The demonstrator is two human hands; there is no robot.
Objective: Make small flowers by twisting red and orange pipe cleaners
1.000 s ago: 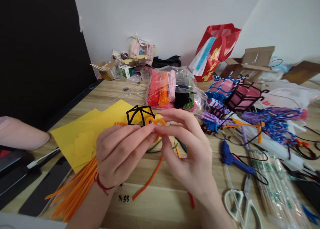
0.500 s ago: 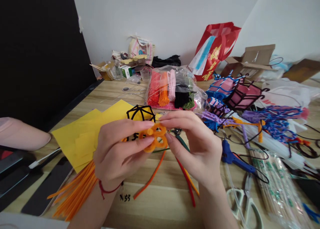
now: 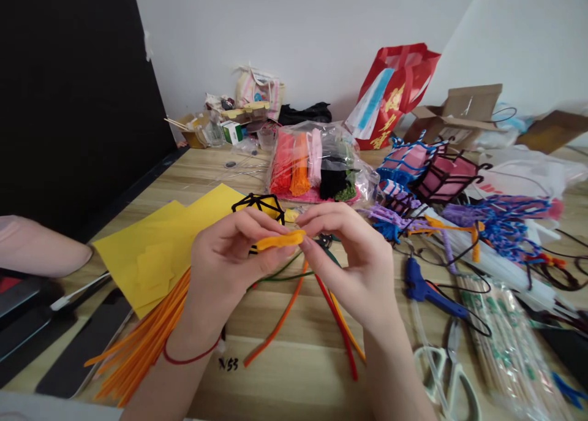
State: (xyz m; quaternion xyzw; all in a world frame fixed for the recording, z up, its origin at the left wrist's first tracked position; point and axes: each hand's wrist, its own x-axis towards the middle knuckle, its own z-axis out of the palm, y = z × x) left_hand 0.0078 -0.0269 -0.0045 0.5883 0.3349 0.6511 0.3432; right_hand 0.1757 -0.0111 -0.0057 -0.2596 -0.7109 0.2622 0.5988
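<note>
Between my two hands is an orange-yellow pipe-cleaner flower (image 3: 279, 241), seen edge-on as a flat band of loops. My left hand (image 3: 234, 255) is closed on its left part, thumb below and fingers above. The fingertips of my right hand (image 3: 351, 258) pinch its right end. Just behind the hands stands a black pipe-cleaner frame (image 3: 260, 206) with yellow in it, partly hidden. Beneath them, loose orange (image 3: 278, 329), red (image 3: 342, 332) and green pipe cleaners lie on the wooden table (image 3: 294, 390).
Yellow sheets (image 3: 158, 243), an orange pipe-cleaner bundle (image 3: 142, 341) and a phone (image 3: 85, 344) lie left. A bag of pipe cleaners (image 3: 312, 163) sits behind. On the right are a blue glue gun (image 3: 420, 286), scissors (image 3: 452, 366), wrapped sticks (image 3: 509, 341) and pipe-cleaner lanterns (image 3: 445, 173).
The flower has tipped from showing its open loops to edge-on. My left hand has turned, its thumb now under the flower; my right hand has shifted slightly left.
</note>
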